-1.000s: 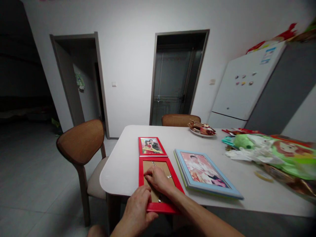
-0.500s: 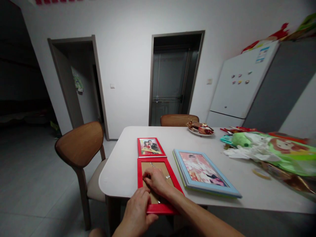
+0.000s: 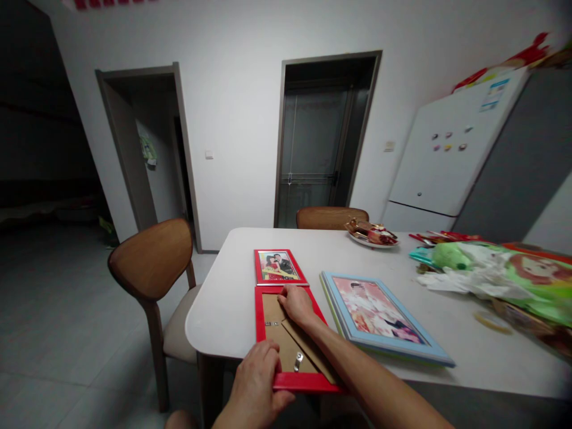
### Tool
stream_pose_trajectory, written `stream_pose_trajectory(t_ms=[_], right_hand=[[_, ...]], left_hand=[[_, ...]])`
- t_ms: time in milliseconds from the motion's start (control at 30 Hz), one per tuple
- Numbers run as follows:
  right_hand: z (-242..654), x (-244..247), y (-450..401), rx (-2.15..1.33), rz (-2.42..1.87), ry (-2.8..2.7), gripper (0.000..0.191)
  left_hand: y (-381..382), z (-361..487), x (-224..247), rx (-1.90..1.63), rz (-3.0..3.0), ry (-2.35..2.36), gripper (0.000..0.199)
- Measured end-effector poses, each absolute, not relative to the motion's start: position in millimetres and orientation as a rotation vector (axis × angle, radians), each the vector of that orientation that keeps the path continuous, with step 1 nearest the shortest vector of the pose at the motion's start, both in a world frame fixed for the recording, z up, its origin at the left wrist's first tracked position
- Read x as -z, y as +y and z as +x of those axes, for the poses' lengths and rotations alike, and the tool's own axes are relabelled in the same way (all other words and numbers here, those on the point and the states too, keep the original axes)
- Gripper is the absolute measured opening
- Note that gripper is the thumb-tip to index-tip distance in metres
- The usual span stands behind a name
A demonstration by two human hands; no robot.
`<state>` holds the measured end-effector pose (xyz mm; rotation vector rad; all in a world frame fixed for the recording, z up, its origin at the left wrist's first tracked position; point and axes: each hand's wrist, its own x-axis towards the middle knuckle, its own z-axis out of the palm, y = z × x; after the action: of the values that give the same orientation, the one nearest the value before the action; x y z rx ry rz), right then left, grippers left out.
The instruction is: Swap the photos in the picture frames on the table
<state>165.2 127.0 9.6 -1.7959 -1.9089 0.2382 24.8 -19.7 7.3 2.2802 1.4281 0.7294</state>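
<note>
A red picture frame [image 3: 260,310] lies face down at the table's near edge, its brown backing board [image 3: 272,339] showing. Small metal clips [image 3: 298,361] sit on the backing, and a brown stand flap [image 3: 308,345] runs across it, partly under my right forearm. My left hand [image 3: 261,375] grips the frame's near left corner, thumb below the edge. My right hand [image 3: 297,304] is closed at the far part of the backing; its fingertips hide whatever they pinch. Just beyond, a second red frame [image 3: 304,279] lies face up with a photo of a couple.
To the right lies a stack of frames topped by a light blue one [image 3: 357,333]. Farther right are green packaging [image 3: 531,280], white tissue [image 3: 473,280] and a tape roll [image 3: 493,322]. A plate [image 3: 370,242] holds items at the back. Wooden chairs [image 3: 156,256] stand by the table.
My right hand has moved from the backing's left side to its far end. More of the backing and the stand flap now show. My left hand keeps its grip; the view has shifted slightly left.
</note>
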Motion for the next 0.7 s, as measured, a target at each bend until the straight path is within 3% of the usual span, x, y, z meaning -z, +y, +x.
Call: stream_pose_trajectory(t_ms=[433,700], right_hand=[[167,-9,134,-0.267,-1.849,-1.868,0.022],[187,-27,103,-0.466,-1.517,-2.009,0.021]], left_hand=[[-20,26,-10,-0.724,2.276,1.451,0.035],[-23,26,-13,-0.692,2.253,1.467,0.037]])
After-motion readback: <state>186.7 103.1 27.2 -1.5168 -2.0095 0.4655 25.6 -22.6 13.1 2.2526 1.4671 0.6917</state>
